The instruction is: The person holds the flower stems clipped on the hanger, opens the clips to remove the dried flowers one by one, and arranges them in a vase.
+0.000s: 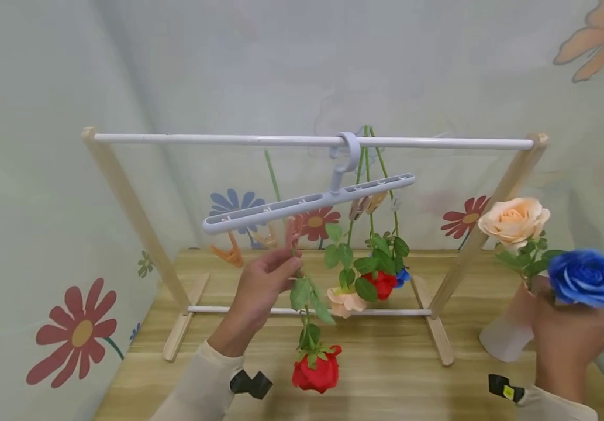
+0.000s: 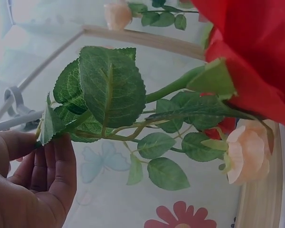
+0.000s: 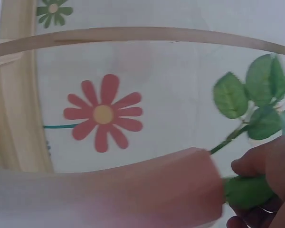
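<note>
In the head view my left hand (image 1: pixel 267 275) pinches the stem of a red rose (image 1: pixel 316 371), whose bloom hangs downward. Just above those fingertips is a pink clothespin (image 1: pixel 293 231) under the pale hanger (image 1: pixel 307 204). The left wrist view shows thumb and fingers on the stem by the green leaves (image 2: pixel 111 88). At the right, my right hand (image 1: pixel 575 336) grips a blue rose (image 1: pixel 586 278) just above the mouth of a pink-and-white vase (image 1: pixel 507 330). A peach rose (image 1: pixel 514 222) stands in that vase. The right wrist view shows fingers around green leaf (image 3: pixel 249 191) at the vase mouth.
The hanger hooks over the white rod of a wooden rack (image 1: pixel 138 216). On its right half, clips hold an upside-down peach rose (image 1: pixel 346 302), red rose (image 1: pixel 380 285) and blue rose (image 1: pixel 401 277). An orange clothespin (image 1: pixel 228 250) hangs at the left. Beneath is a wood-grain table (image 1: pixel 386 374).
</note>
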Motion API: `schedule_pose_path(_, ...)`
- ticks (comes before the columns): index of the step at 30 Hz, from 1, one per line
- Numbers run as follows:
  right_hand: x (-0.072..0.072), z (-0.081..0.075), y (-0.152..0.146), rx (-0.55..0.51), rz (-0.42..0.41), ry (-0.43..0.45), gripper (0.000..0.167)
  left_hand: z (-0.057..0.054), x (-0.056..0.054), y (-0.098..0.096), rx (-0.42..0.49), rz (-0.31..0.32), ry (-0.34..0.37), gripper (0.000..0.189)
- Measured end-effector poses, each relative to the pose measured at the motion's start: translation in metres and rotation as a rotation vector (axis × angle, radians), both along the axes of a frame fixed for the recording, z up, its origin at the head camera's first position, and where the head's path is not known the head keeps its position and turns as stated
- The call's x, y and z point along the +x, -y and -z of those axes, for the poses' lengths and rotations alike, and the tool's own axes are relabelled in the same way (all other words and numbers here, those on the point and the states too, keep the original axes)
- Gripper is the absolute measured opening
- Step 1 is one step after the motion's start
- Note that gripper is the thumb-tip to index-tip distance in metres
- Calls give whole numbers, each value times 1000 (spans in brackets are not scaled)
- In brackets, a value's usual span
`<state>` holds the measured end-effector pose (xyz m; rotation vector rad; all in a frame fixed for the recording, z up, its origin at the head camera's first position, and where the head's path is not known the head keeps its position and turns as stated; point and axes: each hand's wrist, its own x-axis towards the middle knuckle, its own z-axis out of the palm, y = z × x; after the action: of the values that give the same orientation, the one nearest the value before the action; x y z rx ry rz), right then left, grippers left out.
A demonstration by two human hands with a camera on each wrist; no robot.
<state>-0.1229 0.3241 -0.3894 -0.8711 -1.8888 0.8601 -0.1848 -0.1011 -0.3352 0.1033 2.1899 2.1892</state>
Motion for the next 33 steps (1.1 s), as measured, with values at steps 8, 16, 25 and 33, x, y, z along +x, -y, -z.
schedule_pose_path(8, 18, -29, 25, -28, 5, -12, 72, -1, -1, 2, 10, 14, -23, 24)
schedule_pose_path(16, 15, -43, 43, 121, -25, -195, 61, -4, -2, 1, 19, 46, -16, 25)
schedule_pose_path(25, 18, -55, 34, 26, -45, -57, 71, -4, -1, 7, -26, 45, -7, 28)
schedule_pose_path(33, 26, -72, 45, 80, -1, -165, 55, -6, -2, 7, 6, 46, 0, 25)
